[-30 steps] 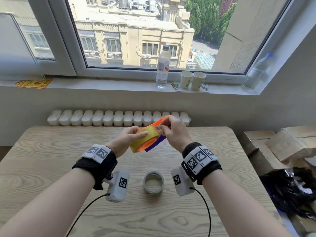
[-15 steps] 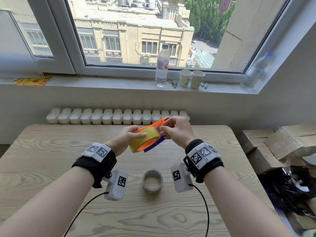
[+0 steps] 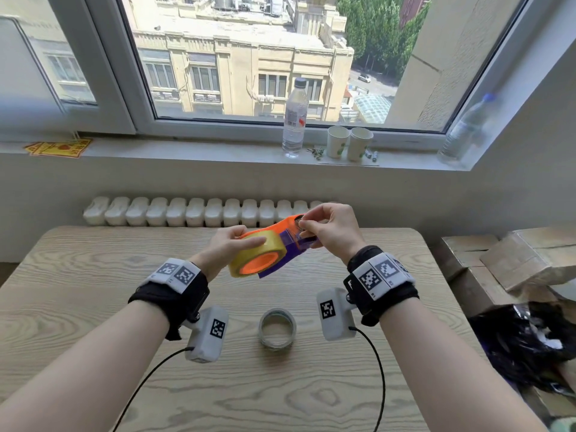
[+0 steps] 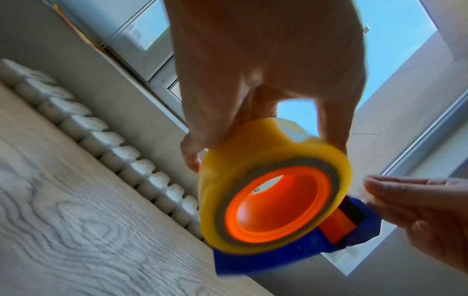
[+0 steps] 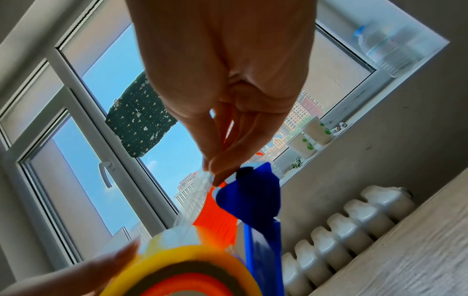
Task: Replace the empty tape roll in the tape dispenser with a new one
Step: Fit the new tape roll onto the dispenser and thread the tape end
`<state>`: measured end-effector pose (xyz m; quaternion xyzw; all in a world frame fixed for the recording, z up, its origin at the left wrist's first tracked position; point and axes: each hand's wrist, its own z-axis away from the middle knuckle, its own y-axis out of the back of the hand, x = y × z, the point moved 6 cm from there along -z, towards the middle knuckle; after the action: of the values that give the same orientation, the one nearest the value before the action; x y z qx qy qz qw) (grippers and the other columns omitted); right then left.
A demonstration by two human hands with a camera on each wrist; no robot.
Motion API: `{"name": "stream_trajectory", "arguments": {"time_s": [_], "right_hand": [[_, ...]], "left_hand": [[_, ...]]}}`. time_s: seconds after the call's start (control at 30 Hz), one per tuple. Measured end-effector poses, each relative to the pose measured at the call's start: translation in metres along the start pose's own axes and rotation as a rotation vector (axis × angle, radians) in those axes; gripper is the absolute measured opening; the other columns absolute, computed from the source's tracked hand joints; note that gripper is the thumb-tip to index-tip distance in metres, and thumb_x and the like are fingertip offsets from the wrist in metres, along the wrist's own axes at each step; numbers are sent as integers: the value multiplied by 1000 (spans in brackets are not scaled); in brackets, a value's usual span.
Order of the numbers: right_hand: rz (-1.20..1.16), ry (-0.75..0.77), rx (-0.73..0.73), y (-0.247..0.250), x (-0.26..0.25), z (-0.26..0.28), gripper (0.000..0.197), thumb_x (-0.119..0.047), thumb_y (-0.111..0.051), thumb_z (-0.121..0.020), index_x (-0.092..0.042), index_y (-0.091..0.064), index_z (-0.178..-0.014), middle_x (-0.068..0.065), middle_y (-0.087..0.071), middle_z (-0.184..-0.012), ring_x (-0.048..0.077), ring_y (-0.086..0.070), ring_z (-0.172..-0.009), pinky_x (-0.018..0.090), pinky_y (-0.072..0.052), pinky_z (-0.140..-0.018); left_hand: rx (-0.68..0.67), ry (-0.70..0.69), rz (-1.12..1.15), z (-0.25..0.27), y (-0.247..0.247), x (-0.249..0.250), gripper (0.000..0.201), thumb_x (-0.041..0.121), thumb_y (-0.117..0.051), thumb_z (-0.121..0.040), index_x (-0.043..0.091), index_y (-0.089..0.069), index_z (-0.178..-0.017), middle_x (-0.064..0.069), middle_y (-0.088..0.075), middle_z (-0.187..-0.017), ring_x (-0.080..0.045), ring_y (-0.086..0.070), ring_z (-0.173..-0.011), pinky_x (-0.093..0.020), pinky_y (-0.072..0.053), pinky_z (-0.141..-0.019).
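An orange and blue tape dispenser (image 3: 288,227) is held in the air above the table, with a full yellow tape roll (image 3: 265,247) seated on its orange hub (image 4: 276,204). My left hand (image 3: 232,244) grips the roll from the left, fingers across its top. My right hand (image 3: 324,227) pinches the clear tape end (image 5: 202,184) at the dispenser's blue front (image 5: 253,192). An empty tape core (image 3: 276,328) lies on the table between my wrists.
The wooden table (image 3: 78,291) runs to a white radiator (image 3: 193,212) under the sill. On the sill (image 3: 187,152) stand a water bottle (image 3: 294,118), two paper cups (image 3: 349,146) and another bottle (image 3: 467,129). Cardboard boxes (image 3: 511,260) and a black bag (image 3: 530,338) sit at the right.
My right hand has drawn the tape end to the right, away from the roll toward the dispenser's front. The left hand keeps its hold on the roll. The empty core has not moved.
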<state>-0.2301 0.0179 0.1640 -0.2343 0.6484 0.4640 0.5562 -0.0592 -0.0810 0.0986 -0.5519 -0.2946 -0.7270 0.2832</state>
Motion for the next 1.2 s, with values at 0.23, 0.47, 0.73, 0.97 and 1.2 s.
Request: {"name": "stream_trajectory", "arguments": {"time_s": [0.23,0.47,0.73,0.97,1.2], "right_hand": [[5,9,33,4,0,-3,15,-2,-65,-84,-12,-63,-73,13,-68,-81,25,-72,-69,23,-52,-42],[-45,28,70,15,-5,-5,7,-1,-66,-83,-5,-65,-78,4,-64,-75,13,-66,-58,18,-47,-37],[-52,-11,66,21,1,-5,15,-1,-65,-83,-10,-62,-72,4,-65,-71,14,-67,-59,18,-47,-38],[-49,-24,71,27,4,-4,13,-2,-66,-83,-10,-63,-73,3,-65,-72,9,-67,-57,18,-47,-38],[-40,-43,69,24,10,-5,14,-4,-66,-84,-12,-62,-73,4,-65,-73,12,-67,-60,18,-48,-39]], "left_hand": [[-23,-23,-33,-3,-1,4,45,46,-73,-52,12,-49,-70,1,-56,-67,-17,-54,-62,-24,-39,-56],[27,-51,-180,-6,4,6,35,38,-75,-73,12,-51,-72,0,-58,-69,-13,-54,-59,-22,-40,-55],[38,-33,-47,-6,8,0,42,50,-74,-55,16,-51,-62,8,-54,-57,-13,-51,-56,-22,-36,-52],[-43,-55,-1,0,6,-1,24,37,-71,-67,20,-54,-64,9,-62,-57,-10,-58,-58,-21,-40,-55],[-66,-71,-23,5,6,4,25,38,-70,-70,18,-55,-69,2,-63,-71,-15,-61,-67,-24,-44,-60]]}}
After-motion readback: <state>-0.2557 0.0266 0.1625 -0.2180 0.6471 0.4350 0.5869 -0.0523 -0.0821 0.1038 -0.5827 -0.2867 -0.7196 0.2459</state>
